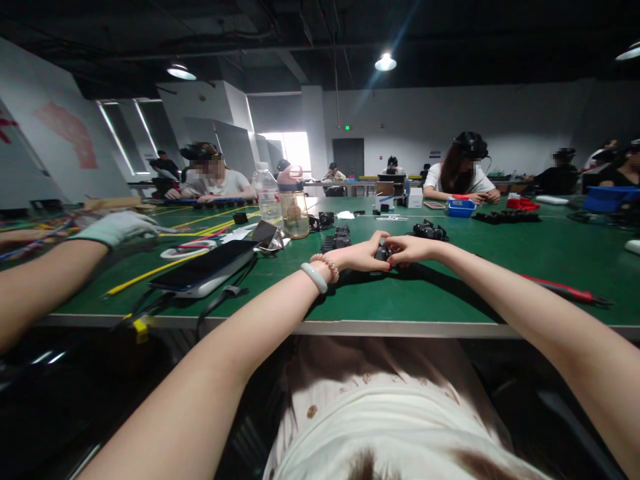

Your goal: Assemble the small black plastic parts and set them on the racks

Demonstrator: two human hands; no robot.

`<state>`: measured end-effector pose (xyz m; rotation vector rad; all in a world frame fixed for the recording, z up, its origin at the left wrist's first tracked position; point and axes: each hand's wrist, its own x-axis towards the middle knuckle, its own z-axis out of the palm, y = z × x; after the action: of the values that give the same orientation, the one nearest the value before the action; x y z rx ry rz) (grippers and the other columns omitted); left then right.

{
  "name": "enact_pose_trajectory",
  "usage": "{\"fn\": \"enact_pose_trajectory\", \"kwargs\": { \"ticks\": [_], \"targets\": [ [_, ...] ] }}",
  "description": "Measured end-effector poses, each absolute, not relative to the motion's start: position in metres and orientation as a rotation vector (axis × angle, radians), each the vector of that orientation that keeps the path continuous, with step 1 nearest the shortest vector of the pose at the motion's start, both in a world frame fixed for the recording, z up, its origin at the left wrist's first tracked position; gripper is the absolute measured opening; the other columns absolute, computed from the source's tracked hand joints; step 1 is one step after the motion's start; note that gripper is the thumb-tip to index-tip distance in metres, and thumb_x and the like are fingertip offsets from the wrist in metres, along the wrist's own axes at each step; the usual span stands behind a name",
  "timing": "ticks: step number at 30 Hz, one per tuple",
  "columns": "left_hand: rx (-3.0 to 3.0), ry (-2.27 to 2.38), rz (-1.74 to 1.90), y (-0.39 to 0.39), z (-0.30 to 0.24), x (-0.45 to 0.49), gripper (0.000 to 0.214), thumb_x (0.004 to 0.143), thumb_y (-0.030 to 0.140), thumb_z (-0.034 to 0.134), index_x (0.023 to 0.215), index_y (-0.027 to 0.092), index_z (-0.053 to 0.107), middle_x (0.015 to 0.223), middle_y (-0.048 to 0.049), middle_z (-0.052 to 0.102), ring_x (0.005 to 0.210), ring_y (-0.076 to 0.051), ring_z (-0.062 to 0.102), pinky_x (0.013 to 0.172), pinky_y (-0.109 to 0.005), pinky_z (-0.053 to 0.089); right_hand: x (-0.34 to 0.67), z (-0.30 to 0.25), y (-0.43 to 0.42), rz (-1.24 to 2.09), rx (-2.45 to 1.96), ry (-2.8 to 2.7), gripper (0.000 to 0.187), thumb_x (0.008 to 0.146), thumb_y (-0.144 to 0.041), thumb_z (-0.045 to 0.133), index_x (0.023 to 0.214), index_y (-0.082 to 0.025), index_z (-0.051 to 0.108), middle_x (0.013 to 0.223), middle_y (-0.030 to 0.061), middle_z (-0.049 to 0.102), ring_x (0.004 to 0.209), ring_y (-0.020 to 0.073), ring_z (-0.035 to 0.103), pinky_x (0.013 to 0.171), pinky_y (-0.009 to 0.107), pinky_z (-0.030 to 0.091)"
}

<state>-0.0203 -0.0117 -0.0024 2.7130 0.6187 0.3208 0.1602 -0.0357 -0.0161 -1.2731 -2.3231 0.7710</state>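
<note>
My left hand [364,254] and my right hand [411,249] meet over the green table [450,293], both pinched on a small black part [384,253] held between their fingers. A pale bangle and a bead bracelet ring my left wrist. A row of similar small black parts [340,238] lies just beyond my hands, and another black piece [429,231] sits behind my right hand.
A power bank with cables [203,272] lies at left. A clear bottle [295,210] and a water bottle stand behind it. A red-handled tool [563,289] lies at right. A co-worker's gloved hand [117,227] reaches in from the left. Other people sit across the table.
</note>
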Motion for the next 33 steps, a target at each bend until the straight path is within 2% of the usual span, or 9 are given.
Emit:
{"fn": "enact_pose_trajectory", "kwargs": {
  "ticks": [6,12,19,25,33],
  "targets": [
    [2.68,0.626,0.35,-0.0153,-0.0019,-0.0225,0.072,0.062,0.037,0.054,0.12,0.018,0.017,0.107,-0.007,0.045,0.091,-0.018,0.049,0.078,-0.028,0.039,0.1581,-0.0163,-0.0362,0.781,-1.267,-2.334,0.04,0.067,-0.03,0.052,0.103,-0.016,0.042,0.068,-0.0007,0.054,0.054,0.0107,0.053,0.049,0.023,0.044],
    [2.654,0.67,0.333,-0.0168,-0.0032,-0.0234,0.07,0.063,0.036,0.053,0.119,0.016,0.018,0.087,-0.0037,0.051,0.07,-0.014,0.052,0.062,-0.025,0.041,0.1558,-0.015,-0.0395,0.748,-1.239,-2.356,0.041,0.067,-0.03,0.052,0.104,-0.016,0.042,0.072,0.0004,0.055,0.055,0.0109,0.053,0.05,0.023,0.044],
    [2.654,0.631,0.354,-0.0138,-0.0068,-0.024,0.068,0.063,0.037,0.053,0.119,0.017,0.018,0.09,-0.0045,0.05,0.071,-0.015,0.052,0.06,-0.025,0.041,0.156,-0.0128,-0.0436,0.695,-1.243,-2.39,0.039,0.067,-0.032,0.051,0.101,-0.015,0.044,0.068,0.0001,0.055,0.055,0.0117,0.053,0.051,0.023,0.042],
    [2.642,0.628,0.393,-0.0119,-0.0088,-0.0252,0.07,0.062,0.036,0.054,0.12,0.017,0.018,0.096,-0.0061,0.049,0.078,-0.016,0.052,0.067,-0.027,0.042,0.1561,-0.0189,-0.0388,0.573,-1.267,-2.379,0.037,0.068,-0.035,0.05,0.098,-0.013,0.046,0.065,0.0002,0.055,0.052,0.0111,0.051,0.049,0.022,0.04],
    [2.578,0.606,0.392,-0.0131,-0.0076,-0.0266,0.069,0.061,0.031,0.055,0.118,0.017,0.02,0.095,-0.0058,0.049,0.082,-0.016,0.052,0.07,-0.027,0.041,0.1545,-0.0205,-0.0385,0.627,-1.246,-2.356,0.032,0.068,-0.033,0.047,0.094,-0.014,0.047,0.067,0.0003,0.054,0.051,0.0102,0.051,0.046,0.021,0.04]
  ]
}}
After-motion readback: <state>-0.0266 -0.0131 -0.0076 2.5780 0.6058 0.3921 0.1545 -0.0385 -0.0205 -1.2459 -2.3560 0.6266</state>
